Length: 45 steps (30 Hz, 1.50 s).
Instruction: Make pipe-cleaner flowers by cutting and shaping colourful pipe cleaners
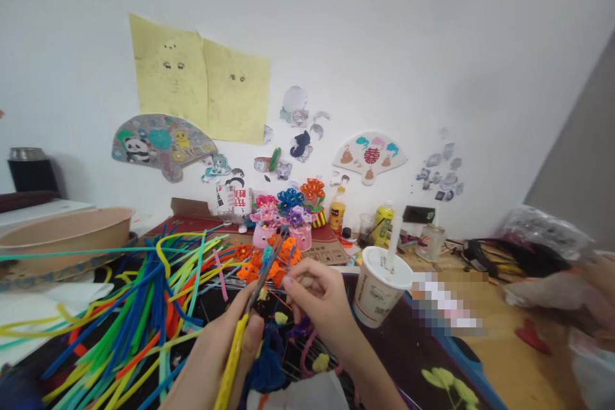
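My left hand (230,333) is closed around yellow-handled scissors (235,359), their metal blades pointing up and away from me. My right hand (317,298) is closed in a pinch close to the blades. A thin strand seems to run between the hands, but what the right fingertips grip is too small to make out. Just beyond the blades lies a heap of orange fuzzy pieces (288,253). Small yellow fuzzy pieces (281,318) and a blue fuzzy bundle (268,362) lie beneath my hands. Colourful pipe cleaners (144,307) spread out on the left.
A paper cup (382,285) with a straw stands right of my right hand. Pink pots (264,234) of fuzzy flowers and a juice bottle (337,211) stand at the back. A tan basin (67,230) sits left. Another person's hand (596,288) shows at far right.
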Motion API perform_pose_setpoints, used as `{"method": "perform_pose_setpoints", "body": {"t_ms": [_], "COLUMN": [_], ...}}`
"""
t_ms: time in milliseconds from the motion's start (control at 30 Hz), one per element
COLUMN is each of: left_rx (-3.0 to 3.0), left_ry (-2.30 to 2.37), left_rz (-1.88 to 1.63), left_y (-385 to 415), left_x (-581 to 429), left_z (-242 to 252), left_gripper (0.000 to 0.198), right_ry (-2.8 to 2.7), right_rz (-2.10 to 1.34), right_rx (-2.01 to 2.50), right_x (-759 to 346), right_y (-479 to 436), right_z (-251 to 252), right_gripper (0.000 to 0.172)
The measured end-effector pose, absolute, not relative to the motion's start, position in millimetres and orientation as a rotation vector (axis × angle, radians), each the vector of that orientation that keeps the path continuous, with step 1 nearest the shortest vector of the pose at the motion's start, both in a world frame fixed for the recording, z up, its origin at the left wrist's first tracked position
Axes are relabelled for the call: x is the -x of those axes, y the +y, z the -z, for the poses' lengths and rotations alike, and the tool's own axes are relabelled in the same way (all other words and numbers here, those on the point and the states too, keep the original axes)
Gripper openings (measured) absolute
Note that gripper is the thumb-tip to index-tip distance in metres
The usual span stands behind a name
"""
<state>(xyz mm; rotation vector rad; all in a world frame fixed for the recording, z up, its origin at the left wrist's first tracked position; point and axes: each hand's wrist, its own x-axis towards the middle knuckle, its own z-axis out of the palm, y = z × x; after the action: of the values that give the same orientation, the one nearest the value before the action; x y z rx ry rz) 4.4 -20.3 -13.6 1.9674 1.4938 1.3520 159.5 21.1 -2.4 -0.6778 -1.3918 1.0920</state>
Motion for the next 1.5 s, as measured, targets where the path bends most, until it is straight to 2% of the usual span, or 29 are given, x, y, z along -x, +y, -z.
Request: {"method": "perform_pose_setpoints", "body": {"t_ms": [267,500,767,1167,1333,1500], "left_rx": [-2.175,-2.318,-2.336,-2.289,-2.321,-2.182], "left_ry": [1.368,1.375,1.291,1.301,1.322,1.279], "left_rz": [-1.315,-1.232,-1.047,-1.066,-1.003,-0.996], "left_y": [-10,-5,-6,-14,-10,-9], "left_x": [5,8,15,14,17,16], "left_z": [33,43,33,23,32,27], "left_gripper": [0.045,0.047,0.037,0.033,0.041,0.038], "right_ry": [-1.337,-1.3,-1.262,-1.261,-1.259,-1.341], "right_rz": [-0.972,-0.909,-0.898,-0.909,-1.003,-1.154], "right_rx": [0.713,0.704,0.62,0.597,0.573,0.559], "right_x": [-159,-157,-154,-155,-158,-168], "right_y": [24,23,24,25,28,33], "right_z": [4,4,5,6,3,2], "right_gripper": [0.034,0.034,0.029,0.027,0.031,0.035]}}
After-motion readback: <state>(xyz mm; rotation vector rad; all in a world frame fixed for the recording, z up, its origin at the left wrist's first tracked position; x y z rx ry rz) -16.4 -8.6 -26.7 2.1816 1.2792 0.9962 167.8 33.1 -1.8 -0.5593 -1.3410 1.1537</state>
